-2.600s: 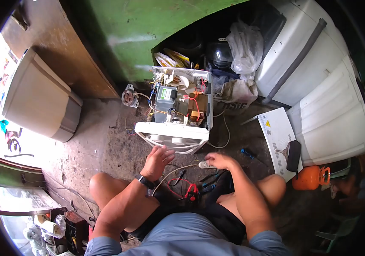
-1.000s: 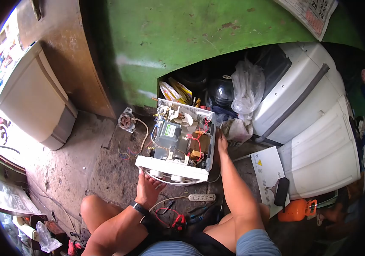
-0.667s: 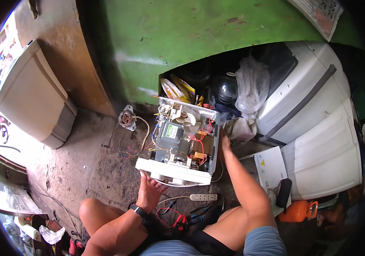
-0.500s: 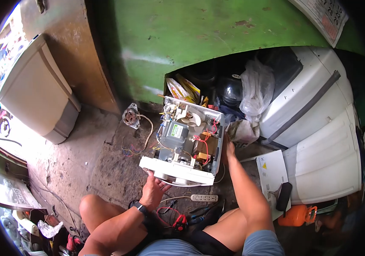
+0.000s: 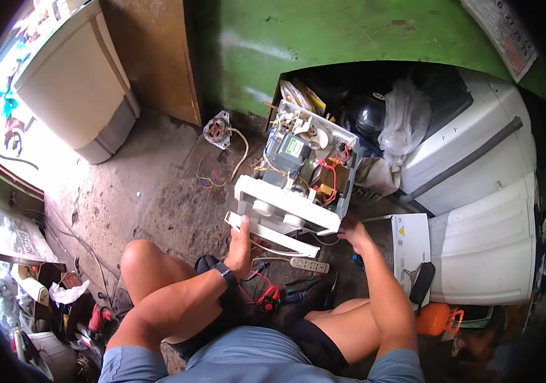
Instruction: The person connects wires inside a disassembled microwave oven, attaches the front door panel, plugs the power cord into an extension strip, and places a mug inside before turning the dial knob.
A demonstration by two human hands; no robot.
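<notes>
A microwave oven (image 5: pixel 289 156) with its cover off stands on the floor before me, wires and inner parts exposed. Two knobs show on its white front panel (image 5: pixel 285 203). Below that front is a long white panel (image 5: pixel 273 235), perhaps the door seen edge-on. My left hand (image 5: pixel 239 250) grips this panel near its left end, thumb on top and the other fingers underneath. At the oven's lower right corner, my right hand (image 5: pixel 354 235) is closed on the casing, its fingertips partly hidden.
A small motor (image 5: pixel 217 130) with loose wires lies on the floor to the left. Near my legs are a power strip (image 5: pixel 310 265), a red meter or tool with leads (image 5: pixel 268 300) and pliers. A white sheet panel (image 5: pixel 411 246) and orange canister (image 5: pixel 435 319) are at right.
The long white panel now stands apart from the oven's front, with the knobs visible between. My right hand has moved down the side to the front corner. The view has shifted.
</notes>
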